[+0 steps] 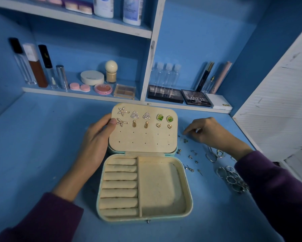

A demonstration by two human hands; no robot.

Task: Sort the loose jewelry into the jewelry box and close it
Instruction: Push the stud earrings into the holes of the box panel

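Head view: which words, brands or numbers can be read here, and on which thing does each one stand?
"MATTE": on the dark eyeshadow palette; the small line beneath is blurred.
Long palette beside it: faint lettering, unreadable.
White box: dark mark, too small.
Upper-shelf bottles: labels blurred.
Round compact: print too small.

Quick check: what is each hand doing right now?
Left hand: grips the box lid by its left edge.
Right hand: fingers curled over loose studs; a pinch cannot be told.
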